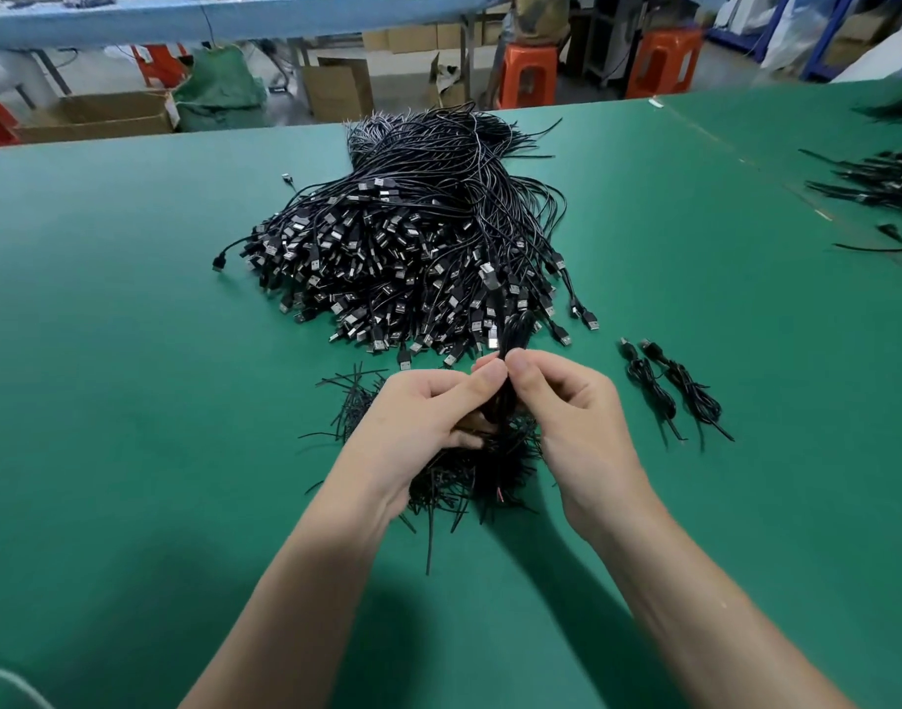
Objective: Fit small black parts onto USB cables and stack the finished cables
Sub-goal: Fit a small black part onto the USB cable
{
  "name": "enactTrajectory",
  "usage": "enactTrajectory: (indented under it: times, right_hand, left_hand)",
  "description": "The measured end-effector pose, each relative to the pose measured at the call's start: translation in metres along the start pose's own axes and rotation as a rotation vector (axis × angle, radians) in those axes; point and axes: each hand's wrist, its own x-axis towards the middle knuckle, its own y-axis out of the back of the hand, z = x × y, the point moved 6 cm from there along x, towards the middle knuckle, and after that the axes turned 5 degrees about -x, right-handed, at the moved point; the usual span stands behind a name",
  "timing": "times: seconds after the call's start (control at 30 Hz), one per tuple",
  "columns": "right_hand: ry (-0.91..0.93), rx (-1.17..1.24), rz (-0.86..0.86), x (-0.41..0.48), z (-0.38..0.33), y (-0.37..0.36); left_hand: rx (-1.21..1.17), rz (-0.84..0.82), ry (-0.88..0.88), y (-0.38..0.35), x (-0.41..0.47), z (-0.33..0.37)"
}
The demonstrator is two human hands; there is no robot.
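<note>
A big heap of black USB cables [418,248] lies on the green table [131,350] in front of me. Between my hands a folded black cable [510,340] stands upright, its looped end above my fingers. My left hand [428,406] pinches it from the left, and my right hand [571,401] pinches it from the right with thumb and forefinger. Beneath both hands lies a scatter of thin black ties [464,473]. Two bundled cables [669,386] lie side by side to the right of my right hand.
More black cables [884,181] lie at the table's far right edge. Beyond the table's far edge are cardboard boxes [100,115], orange stools [528,74] and a blue-topped bench [233,15].
</note>
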Motion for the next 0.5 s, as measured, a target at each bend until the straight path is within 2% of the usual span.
enactTrajectory:
  times: [0.13,0.27,0.37,0.5]
  right_hand:
    - [0.019,-0.107,0.042,0.002,0.002,0.006]
    - [-0.105,-0.048,0.074,0.003,0.014,0.013]
    - [-0.187,0.012,0.044,0.001,0.022,0.009]
    - [-0.188,-0.003,-0.005,-0.001,0.024,0.001]
  left_hand:
    - [0.184,0.135,-0.176,0.012,-0.004,0.007]
    - [0.319,0.285,-0.313,0.023,-0.009,0.016]
    - [0.231,0.257,-0.303,0.02,-0.01,0.014]
    - [0.23,0.222,-0.322,0.01,-0.009,0.012]
